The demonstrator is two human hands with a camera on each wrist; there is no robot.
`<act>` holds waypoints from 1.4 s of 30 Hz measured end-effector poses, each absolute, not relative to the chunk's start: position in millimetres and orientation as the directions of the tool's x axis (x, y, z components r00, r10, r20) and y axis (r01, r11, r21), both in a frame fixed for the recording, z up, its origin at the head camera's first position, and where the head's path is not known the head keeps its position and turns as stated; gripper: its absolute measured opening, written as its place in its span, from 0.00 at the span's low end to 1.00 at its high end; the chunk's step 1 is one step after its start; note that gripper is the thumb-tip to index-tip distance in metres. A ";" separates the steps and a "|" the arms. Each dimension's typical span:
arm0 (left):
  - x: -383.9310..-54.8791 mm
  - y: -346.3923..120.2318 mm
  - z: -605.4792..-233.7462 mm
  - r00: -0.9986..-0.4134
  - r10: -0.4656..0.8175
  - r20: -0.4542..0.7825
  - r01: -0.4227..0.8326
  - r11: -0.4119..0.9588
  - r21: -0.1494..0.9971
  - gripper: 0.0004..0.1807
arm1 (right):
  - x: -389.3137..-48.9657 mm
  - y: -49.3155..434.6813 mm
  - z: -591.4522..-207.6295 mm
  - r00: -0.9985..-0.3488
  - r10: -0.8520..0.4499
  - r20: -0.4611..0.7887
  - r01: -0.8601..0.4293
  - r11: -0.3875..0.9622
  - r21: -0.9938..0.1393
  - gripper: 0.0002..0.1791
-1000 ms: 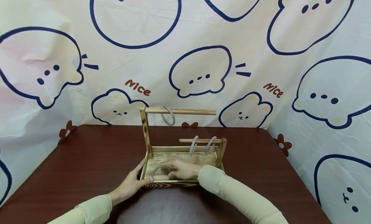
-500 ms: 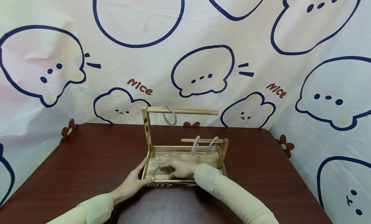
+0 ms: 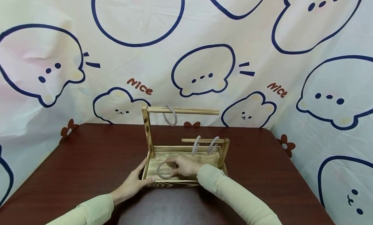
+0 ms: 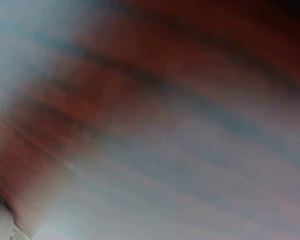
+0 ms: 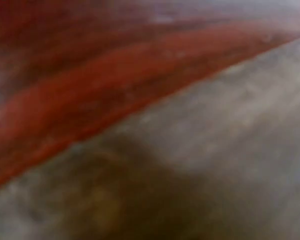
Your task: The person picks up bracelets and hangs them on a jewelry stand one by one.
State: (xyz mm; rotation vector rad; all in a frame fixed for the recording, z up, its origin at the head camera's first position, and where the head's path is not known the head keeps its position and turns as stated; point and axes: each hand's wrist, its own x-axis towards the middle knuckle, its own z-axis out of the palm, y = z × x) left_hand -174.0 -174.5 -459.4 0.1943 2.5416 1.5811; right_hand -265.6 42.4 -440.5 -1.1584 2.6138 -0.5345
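A wooden jewelry stand (image 3: 148,132) with a shallow tray base stands in the middle of the head view. Over the tray, my right hand (image 3: 185,166) pinches a pale, translucent bangle (image 3: 165,178) between thumb and fingers at its right side. My left hand (image 3: 131,181) lies spread at the tray's front left corner. Its thumb rests on the front rim and its straight fingers run along the left wall. In the left wrist view, part of a fingertip (image 4: 0,220) shows at the lower left corner. Both wrist views are mostly blurred.
One bangle (image 3: 175,118) hangs on the tall upper bar (image 3: 198,111) at the left. Two more bangles, a left one (image 3: 196,146) and a right one (image 3: 212,146), hang on the low bar. A dark red table (image 3: 87,153) lies below, with a cartoon-print curtain (image 3: 163,66) behind.
The bangle in my right hand has shifted slightly right and now shows as a fuller ring, clear of my left thumb. My left hand stays at the corner.
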 end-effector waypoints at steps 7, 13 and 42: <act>-175.5 -174.6 -458.8 -0.982 0.185 -0.046 0.041 0.439 0.898 0.50 | -266.9 44.5 -443.6 -0.694 -0.718 0.051 -0.687 0.639 -0.347 0.32; -175.9 -175.0 -458.5 -0.983 0.180 -0.046 0.040 0.450 0.892 0.50 | -264.9 45.2 -441.1 -0.711 -0.698 0.081 -0.678 0.651 -0.340 0.32; -173.6 -175.9 -458.5 -0.982 0.177 -0.072 0.014 0.443 0.896 0.50 | -267.7 30.0 -440.7 -0.701 -0.699 -0.142 -0.558 0.661 -0.501 0.49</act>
